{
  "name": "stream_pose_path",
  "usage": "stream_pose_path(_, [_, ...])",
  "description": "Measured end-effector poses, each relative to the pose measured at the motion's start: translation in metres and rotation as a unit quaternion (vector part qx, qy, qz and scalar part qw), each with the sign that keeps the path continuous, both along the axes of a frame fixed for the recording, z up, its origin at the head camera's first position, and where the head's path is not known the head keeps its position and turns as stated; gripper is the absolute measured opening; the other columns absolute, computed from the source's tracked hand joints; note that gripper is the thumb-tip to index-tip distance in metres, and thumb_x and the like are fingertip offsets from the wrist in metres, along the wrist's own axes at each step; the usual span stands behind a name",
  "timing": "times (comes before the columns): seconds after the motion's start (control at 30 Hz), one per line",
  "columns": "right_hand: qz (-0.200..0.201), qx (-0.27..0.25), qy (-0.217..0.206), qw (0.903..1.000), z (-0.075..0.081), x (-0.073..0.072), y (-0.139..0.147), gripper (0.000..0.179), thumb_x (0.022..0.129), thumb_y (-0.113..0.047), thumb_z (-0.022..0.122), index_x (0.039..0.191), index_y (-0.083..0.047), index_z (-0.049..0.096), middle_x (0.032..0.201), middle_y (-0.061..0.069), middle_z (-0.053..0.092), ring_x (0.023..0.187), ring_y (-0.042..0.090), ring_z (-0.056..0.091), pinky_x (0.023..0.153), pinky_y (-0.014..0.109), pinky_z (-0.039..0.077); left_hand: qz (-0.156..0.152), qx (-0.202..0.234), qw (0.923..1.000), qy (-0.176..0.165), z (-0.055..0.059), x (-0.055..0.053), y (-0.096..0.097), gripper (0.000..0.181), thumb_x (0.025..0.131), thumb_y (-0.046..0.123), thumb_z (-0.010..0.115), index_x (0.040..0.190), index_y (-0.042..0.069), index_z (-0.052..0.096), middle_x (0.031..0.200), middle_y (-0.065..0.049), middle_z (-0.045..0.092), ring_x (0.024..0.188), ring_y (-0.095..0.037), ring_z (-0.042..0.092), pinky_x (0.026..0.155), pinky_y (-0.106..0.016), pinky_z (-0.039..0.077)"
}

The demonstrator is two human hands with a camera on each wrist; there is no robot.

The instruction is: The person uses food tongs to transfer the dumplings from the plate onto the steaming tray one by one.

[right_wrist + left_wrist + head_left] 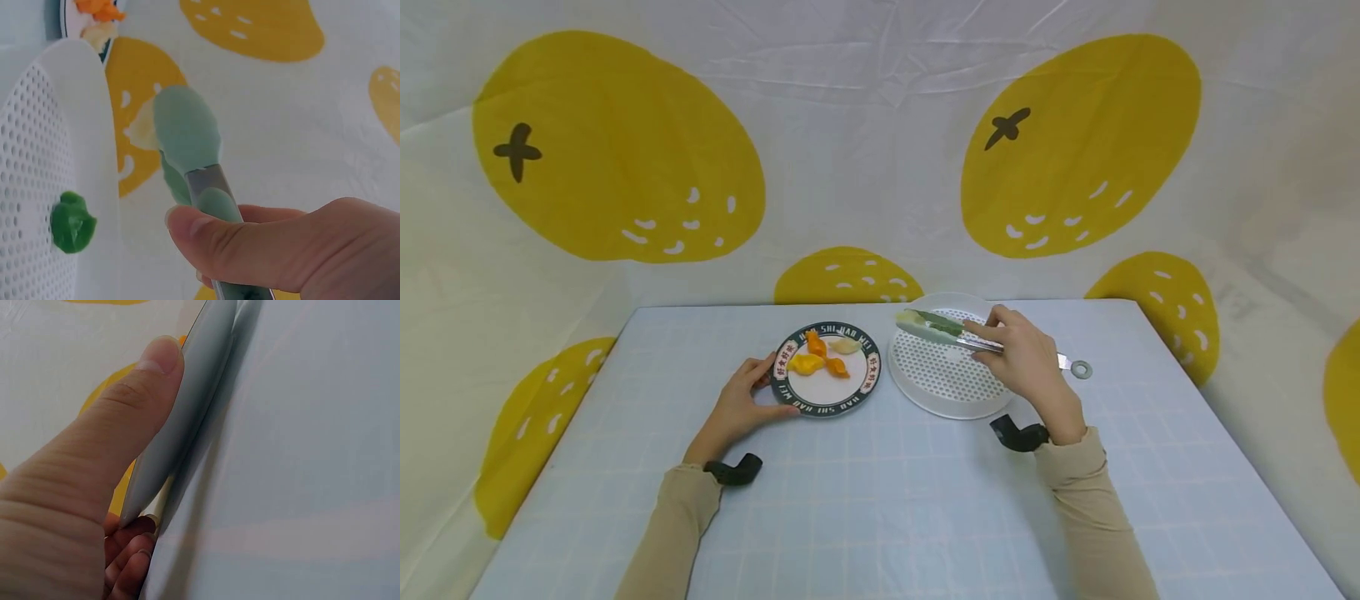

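Note:
My left hand (741,410) grips the left rim of a round plate (826,392) with a dark lettered border. In the left wrist view the thumb lies along the plate's edge (194,406), and fingers curl at its lower side. Several orange, yellow and pale dumpling-shaped pieces (806,364) lie on the plate. My right hand (1026,354) holds tongs (187,128) with pale green tips above a white perforated steamer tray (943,383). A pale dumpling-shaped piece (144,125) is between the tips, partly hidden. A green piece (74,225) sits in the tray.
The plate and tray stand side by side on a pale checked tablecloth (850,517). Behind the table hangs a white cloth (865,150) printed with large yellow fruit. A black camera mount (1021,435) is strapped at each wrist.

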State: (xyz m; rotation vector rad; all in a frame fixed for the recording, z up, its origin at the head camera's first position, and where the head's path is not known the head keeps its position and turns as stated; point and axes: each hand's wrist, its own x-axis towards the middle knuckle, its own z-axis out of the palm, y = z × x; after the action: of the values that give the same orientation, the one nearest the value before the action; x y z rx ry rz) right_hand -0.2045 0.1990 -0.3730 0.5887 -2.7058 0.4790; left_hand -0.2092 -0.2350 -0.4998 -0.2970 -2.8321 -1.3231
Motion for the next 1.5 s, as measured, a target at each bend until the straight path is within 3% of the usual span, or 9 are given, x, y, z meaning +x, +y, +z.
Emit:
stream_pose_path(0.3, [-0.003, -0.022, -0.049, 0.9985, -0.016, -0.012, 0.035, 0.05, 0.077, -0.01, 0.086, 0.125, -0.013, 0.07, 0.091, 0.003, 0.051, 0.072, 0.02, 0.045, 0.051, 0.032, 0.035, -0.001, -0.006, 1.0, 0.006, 0.0, -0.002, 0.0, 0.113, 0.064, 0.052, 0.09, 0.154, 0.009, 0.037, 0.122, -0.009, 0.047, 0.108, -0.026, 0.046, 0.096, -0.045, 0.043])
stream_pose_path(0.47, [-0.01, -0.012, -0.085, 0.9963, -0.03, -0.019, 0.04, 0.05, 0.077, -0.012, 0.085, 0.125, -0.014, 0.07, 0.093, 0.002, 0.051, 0.075, 0.02, 0.045, 0.054, 0.032, 0.036, 0.0, -0.002, 1.0, 0.004, 0.0, 0.0, -0.001, 0.111, 0.065, 0.05, 0.09, 0.154, 0.01, 0.037, 0.124, -0.009, 0.047, 0.109, -0.026, 0.046, 0.098, -0.045, 0.043])
stream_pose_path(0.73, [-0.023, 0.005, -0.102, 0.9945, -0.044, -0.025, 0.038, 0.051, 0.078, -0.014, 0.085, 0.126, -0.016, 0.069, 0.093, 0.002, 0.05, 0.077, 0.021, 0.045, 0.055, 0.032, 0.036, 0.0, 0.0, 1.0, 0.005, -0.001, 0.0, 0.0, 0.111, 0.065, 0.05, 0.09, 0.154, 0.01, 0.037, 0.122, -0.009, 0.047, 0.109, -0.026, 0.046, 0.097, -0.045, 0.043])
stream_pose_path(1.5, [-0.025, 0.037, -0.118, 0.992, -0.044, -0.025, 0.032, 0.05, 0.079, -0.016, 0.084, 0.127, -0.018, 0.07, 0.094, 0.003, 0.049, 0.078, 0.021, 0.044, 0.057, 0.032, 0.036, -0.003, -0.003, 0.9998, 0.02, -0.003, -0.001, -0.002, 0.11, 0.065, 0.048, 0.091, 0.153, 0.007, 0.038, 0.118, -0.009, 0.047, 0.104, -0.025, 0.045, 0.091, -0.044, 0.043])
